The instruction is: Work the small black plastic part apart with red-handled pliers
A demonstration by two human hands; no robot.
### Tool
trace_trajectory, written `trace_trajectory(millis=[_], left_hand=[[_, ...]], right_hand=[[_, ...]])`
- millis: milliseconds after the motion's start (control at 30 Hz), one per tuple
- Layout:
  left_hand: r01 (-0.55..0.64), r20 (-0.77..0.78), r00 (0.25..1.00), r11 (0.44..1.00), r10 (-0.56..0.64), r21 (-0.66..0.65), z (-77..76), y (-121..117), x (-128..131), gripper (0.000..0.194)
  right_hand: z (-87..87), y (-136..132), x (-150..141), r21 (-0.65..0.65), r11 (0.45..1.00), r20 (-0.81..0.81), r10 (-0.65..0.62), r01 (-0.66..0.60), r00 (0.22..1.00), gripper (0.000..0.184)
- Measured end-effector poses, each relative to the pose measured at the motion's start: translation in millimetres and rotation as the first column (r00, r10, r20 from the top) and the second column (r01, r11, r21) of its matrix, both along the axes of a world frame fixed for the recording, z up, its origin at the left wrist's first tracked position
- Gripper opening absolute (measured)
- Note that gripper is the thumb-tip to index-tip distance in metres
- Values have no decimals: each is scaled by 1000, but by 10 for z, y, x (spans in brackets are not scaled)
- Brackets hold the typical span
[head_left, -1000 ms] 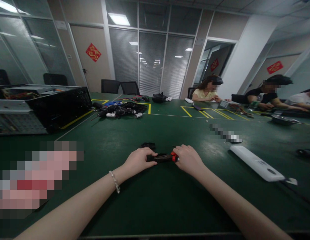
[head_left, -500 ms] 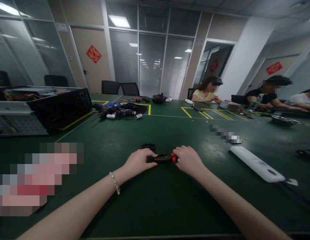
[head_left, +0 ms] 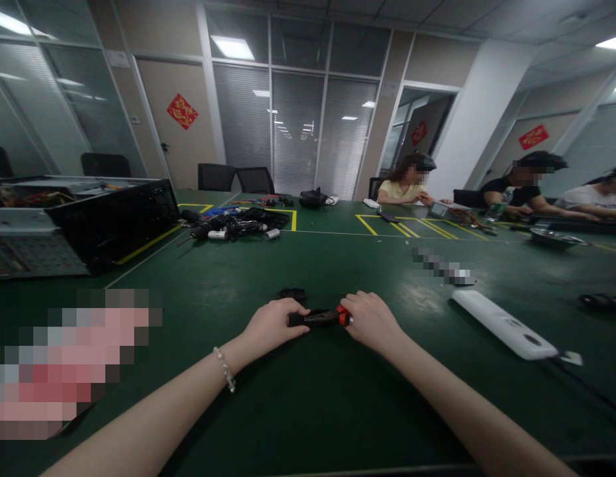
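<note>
Your left hand [head_left: 275,323] pinches a dark piece [head_left: 295,320] while your right hand [head_left: 371,319] grips a red-handled tool [head_left: 344,319]. If the piece twists, the tool could slip toward your left hand.

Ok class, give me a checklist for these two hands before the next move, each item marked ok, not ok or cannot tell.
1. Right hand grips the dark tool at its red end: ok.
2. Left hand pinches the opposite, dark end: ok.
3. Whether that end is a separate piece: cannot tell.
4. No jewellery worn: not ok, a beaded bracelet circles the left wrist.
5. White bar-shaped device apart from the right hand: ok.
</note>
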State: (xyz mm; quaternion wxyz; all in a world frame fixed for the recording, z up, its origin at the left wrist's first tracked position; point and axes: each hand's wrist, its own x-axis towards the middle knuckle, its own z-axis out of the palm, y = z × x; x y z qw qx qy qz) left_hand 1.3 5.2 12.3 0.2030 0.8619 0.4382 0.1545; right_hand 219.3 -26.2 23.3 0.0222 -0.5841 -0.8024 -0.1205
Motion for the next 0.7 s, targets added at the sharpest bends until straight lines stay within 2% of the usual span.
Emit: trace_trajectory(millis=[700], left_hand=[[14,16,1000,1000,-14,5,0,4,-2,34]], right_hand=[[3,-1,-5,-1,1000,15,5,-5,1000,21]])
